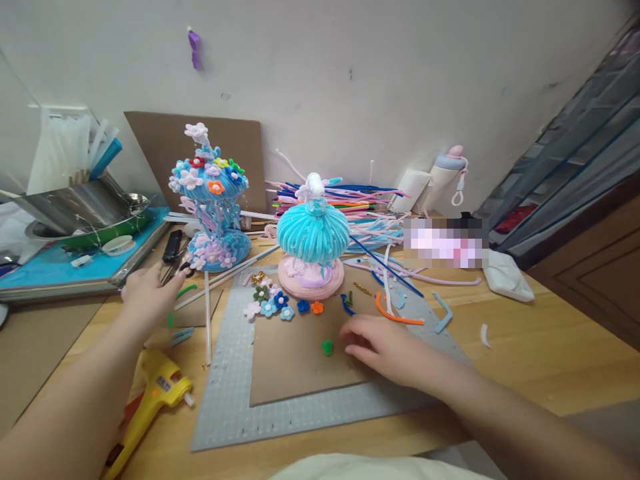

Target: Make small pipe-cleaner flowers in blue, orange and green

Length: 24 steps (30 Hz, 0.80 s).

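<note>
My left hand [153, 293] reaches to the far left of the desk, thumb and forefinger apart, beside a dark-handled metal tool [184, 268]; its other fingers are partly hidden. My right hand [377, 343] rests on the brown cardboard sheet [295, 373], loosely curled with a gap between thumb and fingers and nothing in it. Just left of its fingertips lies a small green pipe-cleaner piece [327, 347]. Behind stands a turquoise pipe-cleaner dome [314, 230] on a pink round base [300, 285]. Several small pipe-cleaner flowers [269, 306] lie in front of it.
A yellow glue gun [155, 393] lies at front left. A taller flower-covered pipe-cleaner piece [209, 180] stands at back left, near a metal bowl [85, 207]. Bundled pipe cleaners [370, 230] lie along the wall. Under the cardboard is a grey cutting mat [220, 413].
</note>
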Motion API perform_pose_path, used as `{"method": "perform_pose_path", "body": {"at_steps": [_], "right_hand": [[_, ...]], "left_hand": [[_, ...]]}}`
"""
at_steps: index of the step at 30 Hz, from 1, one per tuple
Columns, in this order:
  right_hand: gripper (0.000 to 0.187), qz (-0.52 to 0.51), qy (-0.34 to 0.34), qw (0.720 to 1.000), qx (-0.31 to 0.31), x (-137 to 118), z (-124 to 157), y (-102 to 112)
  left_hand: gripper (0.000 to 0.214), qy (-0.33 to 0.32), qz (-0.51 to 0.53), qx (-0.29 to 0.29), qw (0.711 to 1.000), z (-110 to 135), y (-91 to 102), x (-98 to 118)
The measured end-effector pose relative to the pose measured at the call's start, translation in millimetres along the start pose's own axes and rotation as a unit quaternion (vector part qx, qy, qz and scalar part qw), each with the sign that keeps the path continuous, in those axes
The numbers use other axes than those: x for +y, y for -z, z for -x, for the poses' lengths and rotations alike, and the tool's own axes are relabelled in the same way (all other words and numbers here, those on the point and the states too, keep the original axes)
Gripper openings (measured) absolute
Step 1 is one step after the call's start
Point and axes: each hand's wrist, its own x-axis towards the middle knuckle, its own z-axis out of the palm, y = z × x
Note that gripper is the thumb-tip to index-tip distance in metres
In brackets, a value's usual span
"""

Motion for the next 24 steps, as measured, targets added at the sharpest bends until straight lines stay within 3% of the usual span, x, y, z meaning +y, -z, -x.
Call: {"method": "perform_pose_path", "body": {"at_steps": [2, 5, 8, 11, 14, 18, 24], "right_hand": [[0.018, 0.009, 0.023, 1.0, -0.005, -2.2, -6.1, -6.9], [0.011, 0.023, 0.054, 0.998, -0.014, -7.2, -16.4, -15.5], [0.005, -0.012, 0.05, 0.999, -0.001, -14.1, -26.4, -19.1], [0.008, -0.159, 0.005, 0.987, 0.037, -22.3, -34.8, -18.7], [0.007, -0.308, -0.022, 0.946, 0.098, -28.1, -39.6, -18.9], [0.009, -0.389, 0.0, 0.912, 0.132, -28.8, -39.3, -26.1], [0.016, -0.49, 0.028, 0.863, 0.12, -27.9, -32.1, -35.5]], "left_hand": [[0.059, -0.014, -0.006, 0.005, 1.0, 9.8, 11.7, 20.6], [0.052, -0.156, 0.042, -0.033, 0.986, 42.3, 28.3, 57.1], [0.041, -0.253, 0.209, -0.135, 0.935, 82.9, 29.7, 96.2], [0.035, -0.189, 0.36, -0.217, 0.887, 111.1, 15.7, 129.1], [0.023, -0.132, 0.499, -0.236, 0.823, 120.8, -1.0, 148.3], [0.014, -0.062, 0.611, -0.263, 0.744, 122.8, -12.8, 151.4], [0.014, -0.023, 0.671, -0.262, 0.694, 131.6, -19.4, 144.6]]}}
